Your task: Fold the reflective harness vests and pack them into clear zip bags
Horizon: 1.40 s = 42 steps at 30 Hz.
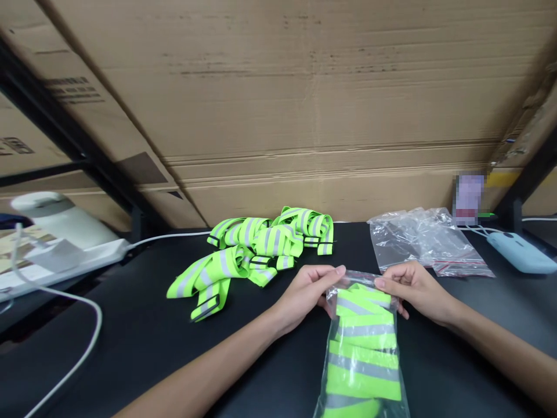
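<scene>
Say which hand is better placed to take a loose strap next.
Probably the left hand: it is nearer the loose green straps, while the right hand is nearer the clear bags. Both hold the filled bag.

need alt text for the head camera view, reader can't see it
A person's left hand and right hand pinch the top of a clear plastic bag holding folded neon-green reflective strapping, over a black table. Beyond the left hand lie bundled green reflective straps; beyond the right, flat transparent bags, before a cardboard panel.
</scene>
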{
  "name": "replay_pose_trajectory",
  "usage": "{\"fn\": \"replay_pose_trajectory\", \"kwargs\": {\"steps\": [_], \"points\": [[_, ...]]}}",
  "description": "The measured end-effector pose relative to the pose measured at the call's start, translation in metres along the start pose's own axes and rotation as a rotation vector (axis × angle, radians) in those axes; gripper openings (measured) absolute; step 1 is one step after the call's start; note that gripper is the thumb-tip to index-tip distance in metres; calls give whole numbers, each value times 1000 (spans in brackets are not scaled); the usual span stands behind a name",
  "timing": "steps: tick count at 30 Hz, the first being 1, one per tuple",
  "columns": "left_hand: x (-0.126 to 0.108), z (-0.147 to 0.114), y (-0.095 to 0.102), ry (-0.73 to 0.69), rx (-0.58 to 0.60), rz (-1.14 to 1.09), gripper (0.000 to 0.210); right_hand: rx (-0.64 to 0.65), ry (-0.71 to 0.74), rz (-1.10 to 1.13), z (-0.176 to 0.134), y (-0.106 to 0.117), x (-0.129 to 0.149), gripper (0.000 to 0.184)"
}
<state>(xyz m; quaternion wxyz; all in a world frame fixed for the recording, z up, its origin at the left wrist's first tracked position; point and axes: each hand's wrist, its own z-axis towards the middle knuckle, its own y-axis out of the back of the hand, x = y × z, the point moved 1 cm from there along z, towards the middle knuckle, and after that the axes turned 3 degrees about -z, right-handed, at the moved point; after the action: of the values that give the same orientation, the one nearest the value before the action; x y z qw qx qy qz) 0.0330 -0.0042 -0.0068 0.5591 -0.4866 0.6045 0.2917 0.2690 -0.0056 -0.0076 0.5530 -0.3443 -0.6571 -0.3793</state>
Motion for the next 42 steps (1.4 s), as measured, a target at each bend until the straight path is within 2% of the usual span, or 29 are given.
{"fn": "replay_pose_trajectory", "kwargs": {"steps": [3, 6, 11, 21, 23, 26, 28, 30, 33, 36, 39, 42], "points": [[-1, -2, -3, 10, 81, 74, 58, 9, 9, -1, -1, -3, 2, 44], [-3, -4, -6, -29, 109, 149, 61, -10, -10, 48, -1, -4, 1, 43], [-5, -4, -5, -58, 26, 160, 63, -71, -65, 137, 2, -2, -1, 47], [-4, -2, -3, -71, -14, 124, 62, -96, 67, 76, 2, 1, -1, 44], [-5, -3, -3, -96, -13, 93, 61, -50, 85, 78, 2, 0, -1, 41], [-5, -2, -1, -143, -63, 34, 56, 145, 65, 81, -1, -4, 0, 50], [-7, -1, 0, -155, -105, -13, 52, 256, 24, 71, -2, -8, 1, 49], [-9, 0, 0, -132, -135, -91, 51, 289, -1, 69, -3, -11, 1, 45], [-12, 1, 0, -107, -78, -227, 60, 247, 27, 102, -2, -12, 1, 43], [-10, 2, 1, -156, 5, -214, 65, 161, 101, 136, 0, -7, 2, 40], [-2, 4, 6, -284, -70, -92, 60, 33, 228, 115, 1, 3, 6, 31], [3, 4, 8, -434, -154, 56, 51, -133, 428, -82, -2, 15, 10, 30]]}}
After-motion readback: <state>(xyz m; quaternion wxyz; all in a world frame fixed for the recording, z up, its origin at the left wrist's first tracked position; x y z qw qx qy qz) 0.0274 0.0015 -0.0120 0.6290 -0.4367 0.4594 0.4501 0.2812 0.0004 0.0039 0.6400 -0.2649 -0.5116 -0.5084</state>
